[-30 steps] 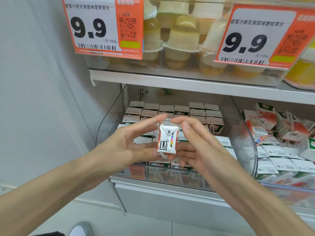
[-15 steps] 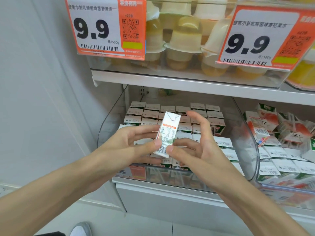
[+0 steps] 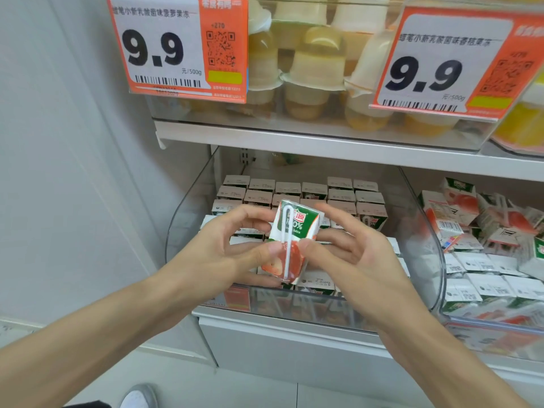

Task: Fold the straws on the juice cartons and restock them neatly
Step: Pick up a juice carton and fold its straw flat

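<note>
I hold a small juice carton (image 3: pixel 297 231), green and white on top with a red apple below, in front of the clear bin (image 3: pixel 188 219). A white straw (image 3: pixel 287 245) with its bent end at the top runs down the carton's front face. My left hand (image 3: pixel 232 248) grips the carton's left side, thumb on the lower front. My right hand (image 3: pixel 350 251) pinches the lower right edge with its thumb, fingers spread behind. Rows of upright cartons (image 3: pixel 341 195) fill the bin behind.
A second clear bin (image 3: pixel 435 260) to the right holds loosely piled cartons (image 3: pixel 485 231). The shelf above (image 3: pixel 323 142) carries jelly cups (image 3: pixel 318 66) and two orange 9.9 price tags (image 3: pixel 176 45). A grey wall (image 3: pixel 73 172) stands at the left. A shoe (image 3: pixel 138 397) shows below.
I have turned the carton between both hands: first its top faced me, then the barcode side, now the front with the straw.
</note>
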`<state>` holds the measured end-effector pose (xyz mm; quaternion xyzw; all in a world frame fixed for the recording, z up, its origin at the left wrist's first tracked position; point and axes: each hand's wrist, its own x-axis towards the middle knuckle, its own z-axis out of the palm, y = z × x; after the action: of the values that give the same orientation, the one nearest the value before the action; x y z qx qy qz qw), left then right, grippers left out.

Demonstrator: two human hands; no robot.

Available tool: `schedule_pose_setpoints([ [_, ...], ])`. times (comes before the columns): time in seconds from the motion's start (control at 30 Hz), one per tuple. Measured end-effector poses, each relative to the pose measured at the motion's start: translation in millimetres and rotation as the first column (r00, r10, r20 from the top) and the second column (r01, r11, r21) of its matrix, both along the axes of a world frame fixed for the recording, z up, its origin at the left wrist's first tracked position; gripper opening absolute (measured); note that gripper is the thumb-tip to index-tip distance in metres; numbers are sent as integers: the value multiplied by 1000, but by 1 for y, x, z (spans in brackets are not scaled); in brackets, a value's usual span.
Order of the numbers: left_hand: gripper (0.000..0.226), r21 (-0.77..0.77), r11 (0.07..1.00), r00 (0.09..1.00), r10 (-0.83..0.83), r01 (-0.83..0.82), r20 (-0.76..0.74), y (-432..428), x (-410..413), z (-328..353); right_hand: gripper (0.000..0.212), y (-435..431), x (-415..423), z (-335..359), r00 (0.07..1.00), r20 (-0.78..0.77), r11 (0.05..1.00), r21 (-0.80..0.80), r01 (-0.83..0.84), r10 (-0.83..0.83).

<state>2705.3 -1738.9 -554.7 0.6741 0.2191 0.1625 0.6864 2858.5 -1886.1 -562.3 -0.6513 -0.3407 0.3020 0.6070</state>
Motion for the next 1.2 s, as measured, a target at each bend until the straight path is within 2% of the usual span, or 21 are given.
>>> schedule_pose_setpoints([
  [0.1, 43, 16, 999, 998, -33, 34, -45, 3, 1, 2, 30, -1, 2, 0, 999, -43, 1000, -3, -10, 10],
  [0.17, 41, 73, 994, 995, -74, 78, -62, 2, 0, 1, 23, -1, 3, -1, 999, -35, 999, 1, -35, 35],
  [0.33, 37, 218, 976, 1000, 13, -11, -6, 7, -5, -1, 37, -2, 0, -1, 990, 134, 998, 42, -55, 49],
  [0.43, 33, 331, 943, 1000, 23, -26, 13, 10, -4, -2, 43, -2, 1, -2, 989, 143, 998, 41, -40, 34],
  [0.53, 32, 397, 917, 998, 26, -44, 53, 12, -2, -5, 36, -2, 0, 4, 985, -18, 985, 21, -172, 172],
  [0.63, 32, 416, 909, 995, -10, -31, 96, 18, -2, -8, 37, 1, 0, 11, 947, -248, 979, 37, -201, 204],
  [0.73, 33, 454, 891, 995, -37, -10, 95, 20, -1, -10, 25, 2, 1, 11, 949, -277, 989, 32, -147, 150],
  [0.83, 45, 438, 899, 998, -17, -12, 63, 18, -2, -10, 17, 1, 1, 6, 964, -242, 993, 56, -99, 110],
  [0.9, 56, 374, 927, 999, 39, -27, -22, 17, -3, -7, 15, 1, 1, 6, 974, -204, 994, 59, -88, 98],
  [0.97, 48, 144, 989, 995, 58, -45, -86, 13, -2, -2, 26, -1, 1, 6, 989, -112, 995, 29, -90, 93],
  [1.03, 38, -54, 998, 995, 39, -44, -97, 9, -1, 3, 48, -3, 1, 5, 993, -48, 995, -10, -104, 104],
  [1.13, 37, 2, 999, 991, -38, 39, -126, 5, -1, 6, 71, -3, -1, 5, 988, -33, 985, -88, -151, 148],
  [1.2, 33, 36, 997, 989, -58, 63, -135, 4, -1, 6, 77, -1, -2, 5, 985, -20, 975, -139, -172, 171],
])
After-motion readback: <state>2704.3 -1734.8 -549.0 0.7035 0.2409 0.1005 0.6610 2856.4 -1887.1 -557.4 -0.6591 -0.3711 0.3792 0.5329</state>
